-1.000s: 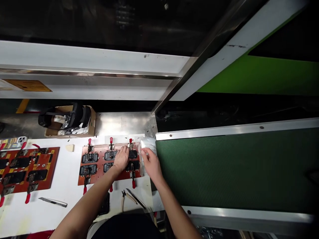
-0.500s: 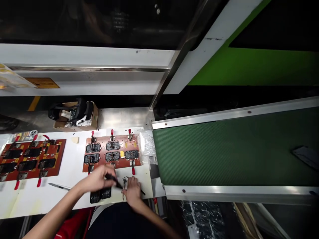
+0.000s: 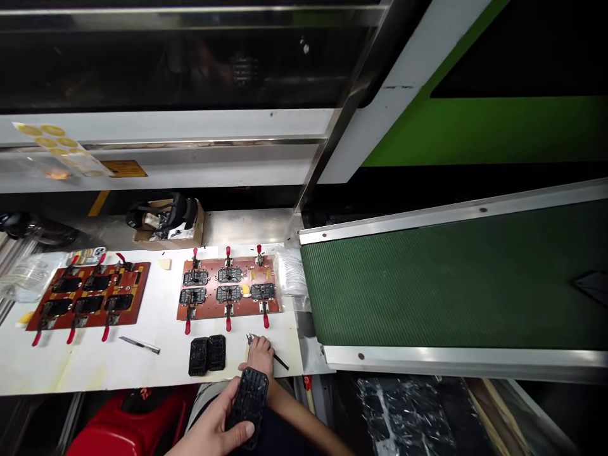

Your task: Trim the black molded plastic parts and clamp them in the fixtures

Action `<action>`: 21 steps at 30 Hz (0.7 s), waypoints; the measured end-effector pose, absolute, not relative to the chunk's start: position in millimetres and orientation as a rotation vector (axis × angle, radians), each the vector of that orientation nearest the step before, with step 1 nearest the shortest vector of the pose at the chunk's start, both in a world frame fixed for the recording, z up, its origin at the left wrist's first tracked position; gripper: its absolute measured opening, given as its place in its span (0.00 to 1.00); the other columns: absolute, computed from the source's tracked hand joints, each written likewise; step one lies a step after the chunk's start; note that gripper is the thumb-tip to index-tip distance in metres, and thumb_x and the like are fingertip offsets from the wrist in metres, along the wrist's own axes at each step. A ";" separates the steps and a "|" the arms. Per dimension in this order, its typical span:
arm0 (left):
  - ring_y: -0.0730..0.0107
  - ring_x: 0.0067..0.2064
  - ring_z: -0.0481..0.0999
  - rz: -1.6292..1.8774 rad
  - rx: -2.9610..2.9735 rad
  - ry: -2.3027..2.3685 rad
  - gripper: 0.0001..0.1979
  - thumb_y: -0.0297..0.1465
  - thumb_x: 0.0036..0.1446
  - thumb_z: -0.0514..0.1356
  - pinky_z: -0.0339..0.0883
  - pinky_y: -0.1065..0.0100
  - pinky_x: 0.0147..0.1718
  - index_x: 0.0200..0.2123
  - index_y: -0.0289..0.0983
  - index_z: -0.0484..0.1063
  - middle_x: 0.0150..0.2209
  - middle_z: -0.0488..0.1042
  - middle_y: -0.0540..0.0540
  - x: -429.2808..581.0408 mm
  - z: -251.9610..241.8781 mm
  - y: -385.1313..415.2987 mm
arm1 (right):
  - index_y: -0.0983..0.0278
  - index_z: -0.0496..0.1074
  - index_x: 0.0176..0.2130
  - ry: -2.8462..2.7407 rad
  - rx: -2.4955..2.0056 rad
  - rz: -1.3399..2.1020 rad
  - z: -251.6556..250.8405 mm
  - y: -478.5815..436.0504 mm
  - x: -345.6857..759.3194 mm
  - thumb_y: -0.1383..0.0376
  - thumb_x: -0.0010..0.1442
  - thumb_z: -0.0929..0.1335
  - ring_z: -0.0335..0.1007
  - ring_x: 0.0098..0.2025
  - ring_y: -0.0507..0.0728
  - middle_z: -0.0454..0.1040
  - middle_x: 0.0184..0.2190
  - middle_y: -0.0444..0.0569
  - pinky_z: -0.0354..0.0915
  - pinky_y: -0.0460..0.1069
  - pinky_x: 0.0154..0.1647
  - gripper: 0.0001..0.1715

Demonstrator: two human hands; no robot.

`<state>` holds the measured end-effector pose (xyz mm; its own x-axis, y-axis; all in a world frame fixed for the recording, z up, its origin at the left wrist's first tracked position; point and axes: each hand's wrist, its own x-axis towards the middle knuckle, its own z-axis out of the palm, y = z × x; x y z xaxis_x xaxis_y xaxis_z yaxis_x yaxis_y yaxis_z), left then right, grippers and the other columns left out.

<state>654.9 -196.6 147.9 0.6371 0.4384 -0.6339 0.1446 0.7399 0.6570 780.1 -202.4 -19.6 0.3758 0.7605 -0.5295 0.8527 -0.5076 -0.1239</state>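
Observation:
My left hand [image 3: 221, 421] is closed round a rectangular black plastic part [image 3: 250, 396], tilted upright near my lap. Its ribbed face with small holes shows. My right hand [image 3: 260, 356] rests on the white table top just beyond that part, fingers curled over a small pair of pliers; only the metal jaws [image 3: 250, 339] stick out past the fingers, and the grip is hidden. A thin black stick [image 3: 281, 361] lies right of this hand. Left of it, two black plastic parts [image 3: 198, 356] lie side by side on the table.
A brown fixture board [image 3: 209, 313] with red-handled clamps holds several black parts; a similar board [image 3: 142, 285] stands left. A cutter knife [image 3: 139, 344] lies between. Behind are a cardboard box [image 3: 194, 234] and plastic-wrapped stack [image 3: 291, 272]. A green conveyor belt [image 3: 427, 285] runs right.
My left hand has drawn back from over the table toward my lap, and the black part in it now shows clearly. My right hand stays by the pliers. The view has shifted left.

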 end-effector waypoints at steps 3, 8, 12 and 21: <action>0.45 0.63 0.67 0.178 0.738 0.874 0.39 0.39 0.50 0.70 0.53 0.48 0.63 0.64 0.45 0.61 0.62 0.68 0.40 651.0 140.2 -195.5 | 0.66 0.70 0.46 1.426 2.546 -0.856 -8.4 -201.6 782.2 0.63 0.56 0.71 0.66 0.45 0.68 0.71 0.44 0.64 0.63 0.59 0.44 0.18; 0.48 0.46 0.81 0.160 0.421 0.975 0.42 0.38 0.51 0.70 0.71 0.56 0.43 0.64 0.41 0.54 0.52 0.76 0.35 653.6 144.0 -183.2 | 0.65 0.70 0.46 1.519 2.675 -1.028 18.9 -216.6 800.6 0.69 0.55 0.68 0.68 0.50 0.68 0.71 0.47 0.61 0.61 0.59 0.53 0.17; 0.52 0.50 0.80 0.241 0.302 1.027 0.33 0.32 0.51 0.69 0.71 0.60 0.47 0.58 0.37 0.61 0.54 0.75 0.35 652.0 148.0 -179.9 | 0.63 0.66 0.53 1.488 2.802 -1.412 49.1 -230.4 837.9 0.61 0.58 0.65 0.70 0.51 0.62 0.71 0.48 0.56 0.65 0.54 0.52 0.24; 0.54 0.52 0.78 0.274 0.288 0.976 0.21 0.29 0.53 0.67 0.69 0.59 0.51 0.51 0.36 0.71 0.51 0.76 0.38 649.9 149.0 -178.0 | 0.53 0.66 0.62 1.986 2.111 -2.121 173.2 -216.9 886.1 0.62 0.52 0.69 0.67 0.53 0.61 0.68 0.52 0.49 0.63 0.53 0.55 0.37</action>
